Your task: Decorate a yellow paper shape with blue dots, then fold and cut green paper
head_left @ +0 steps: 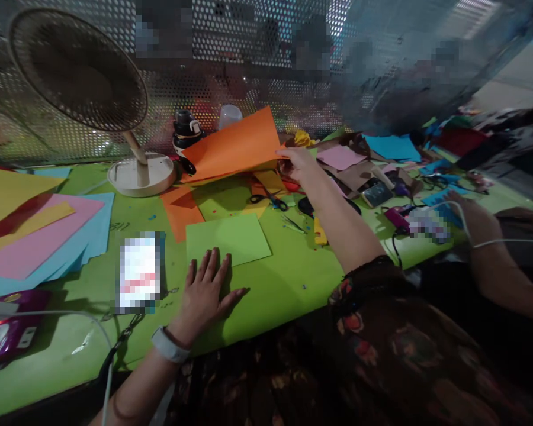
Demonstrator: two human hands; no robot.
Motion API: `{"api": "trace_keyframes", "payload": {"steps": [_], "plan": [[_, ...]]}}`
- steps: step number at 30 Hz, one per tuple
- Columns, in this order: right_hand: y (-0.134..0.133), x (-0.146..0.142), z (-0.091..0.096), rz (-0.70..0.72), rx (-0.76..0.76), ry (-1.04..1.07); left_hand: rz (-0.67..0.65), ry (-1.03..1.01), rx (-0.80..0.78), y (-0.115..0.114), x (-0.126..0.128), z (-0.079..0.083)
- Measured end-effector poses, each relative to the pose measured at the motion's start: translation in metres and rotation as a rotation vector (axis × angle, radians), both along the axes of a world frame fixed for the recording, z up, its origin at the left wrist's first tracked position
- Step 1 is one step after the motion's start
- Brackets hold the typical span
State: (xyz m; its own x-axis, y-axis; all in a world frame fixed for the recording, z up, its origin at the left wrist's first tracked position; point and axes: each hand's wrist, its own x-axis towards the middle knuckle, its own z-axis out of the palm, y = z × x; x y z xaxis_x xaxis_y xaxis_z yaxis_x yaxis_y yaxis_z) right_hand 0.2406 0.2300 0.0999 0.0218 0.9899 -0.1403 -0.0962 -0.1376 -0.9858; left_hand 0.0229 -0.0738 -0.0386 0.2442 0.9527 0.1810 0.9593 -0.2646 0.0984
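Observation:
My left hand [206,293] lies flat with fingers spread on the green table [288,284], its fingertips on the near edge of a light green paper square [231,236]. My right hand [295,163] reaches far forward and pinches the right edge of a large orange sheet [233,145], lifting it off the pile below. Under the raised sheet lie more orange paper [182,210], a yellow sheet [270,180] and black-handled scissors [270,200].
A desk fan [82,77] stands at the back left, a black bottle [185,133] beside it. Stacked pink, blue and yellow sheets [39,236] lie at left. Another person's arm [484,236] rests at right among phones, cables and coloured paper. A mesh screen runs behind.

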Motion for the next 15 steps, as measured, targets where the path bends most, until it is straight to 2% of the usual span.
{"api": "trace_keyframes", "payload": {"steps": [3,6,9,12,15], "plan": [[0.007,0.004,0.005,0.004,-0.016,0.043,0.004,0.013,0.008,0.0,0.0,0.0],[0.011,0.001,0.007,0.004,0.04,0.045,-0.001,0.016,0.011,0.001,0.0,0.0],[0.01,-0.008,-0.001,0.029,0.152,-0.201,-0.002,0.014,0.002,0.001,-0.001,-0.001],[0.004,-0.014,-0.023,0.08,0.206,-0.472,-0.001,0.016,0.002,0.001,-0.001,-0.001],[0.002,-0.001,-0.046,0.148,0.265,-0.749,0.003,0.011,0.007,0.0,0.0,0.0]]}}
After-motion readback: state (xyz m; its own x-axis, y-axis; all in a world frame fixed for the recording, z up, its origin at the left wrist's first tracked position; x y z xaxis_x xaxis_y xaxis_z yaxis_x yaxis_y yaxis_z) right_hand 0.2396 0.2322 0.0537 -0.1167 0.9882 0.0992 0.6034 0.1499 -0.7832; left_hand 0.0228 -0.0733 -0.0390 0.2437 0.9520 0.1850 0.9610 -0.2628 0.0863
